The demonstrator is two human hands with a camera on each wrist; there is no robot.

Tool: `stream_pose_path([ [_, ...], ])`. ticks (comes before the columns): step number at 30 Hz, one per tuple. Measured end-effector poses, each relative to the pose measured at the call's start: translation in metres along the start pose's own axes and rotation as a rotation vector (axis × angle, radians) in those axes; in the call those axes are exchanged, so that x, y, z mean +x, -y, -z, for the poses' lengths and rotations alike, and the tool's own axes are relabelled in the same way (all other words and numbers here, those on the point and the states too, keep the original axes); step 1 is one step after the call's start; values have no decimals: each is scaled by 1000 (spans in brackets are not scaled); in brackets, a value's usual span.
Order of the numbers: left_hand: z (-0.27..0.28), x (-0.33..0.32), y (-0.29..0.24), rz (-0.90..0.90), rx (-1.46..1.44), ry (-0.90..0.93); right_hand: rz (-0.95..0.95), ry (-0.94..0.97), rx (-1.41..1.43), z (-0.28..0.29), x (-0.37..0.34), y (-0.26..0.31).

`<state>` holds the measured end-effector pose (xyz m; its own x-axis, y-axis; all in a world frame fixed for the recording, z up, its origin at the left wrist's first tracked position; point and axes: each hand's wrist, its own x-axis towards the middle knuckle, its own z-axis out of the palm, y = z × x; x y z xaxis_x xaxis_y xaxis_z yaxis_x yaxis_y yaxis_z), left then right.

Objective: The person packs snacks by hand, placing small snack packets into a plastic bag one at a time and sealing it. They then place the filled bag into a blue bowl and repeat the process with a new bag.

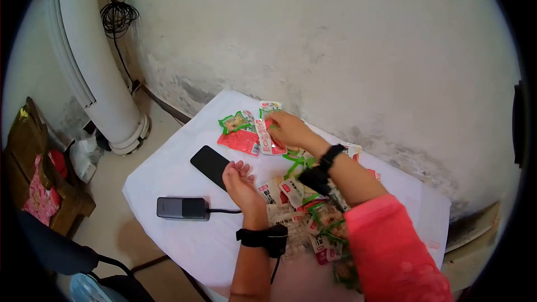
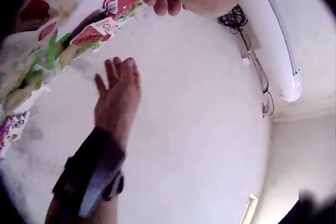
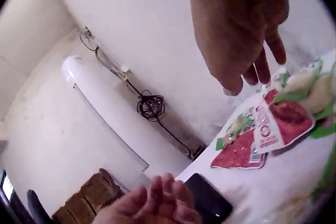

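Note:
My right hand [image 1: 292,131] is over a red-and-white snack packet [image 1: 263,134] near the table's far edge. In the right wrist view its fingers [image 3: 261,67] hang extended above the packets with nothing between them. Beneath that packet lies a red packet [image 1: 239,142], and a green-edged packet [image 1: 234,122] lies just behind. My left hand [image 1: 241,187] is turned palm up beside a black phone [image 1: 208,163], its fingers loosely bent and holding nothing. Below and right of the hands, a heap of mixed packets [image 1: 291,190] is partly hidden by my right forearm.
A black power bank [image 1: 183,208] with a cable lies on the white-covered table [image 1: 168,176] at the left. The wall [image 1: 335,50] stands close behind the table. A white column-shaped appliance [image 1: 92,50] and a wooden chair [image 1: 45,168] are on the left.

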<state>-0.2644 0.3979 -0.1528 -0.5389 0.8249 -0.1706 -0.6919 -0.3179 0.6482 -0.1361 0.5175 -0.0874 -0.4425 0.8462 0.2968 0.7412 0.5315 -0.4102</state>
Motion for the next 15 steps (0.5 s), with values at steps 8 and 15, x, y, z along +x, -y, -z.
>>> stream_pose_path([
  [8,-2,-4,13,-50,39,-47,199,-357,-505,-96,72,-9],
  [15,1,0,8,-96,64,-103,46,-251,-288,-88,83,-30],
])
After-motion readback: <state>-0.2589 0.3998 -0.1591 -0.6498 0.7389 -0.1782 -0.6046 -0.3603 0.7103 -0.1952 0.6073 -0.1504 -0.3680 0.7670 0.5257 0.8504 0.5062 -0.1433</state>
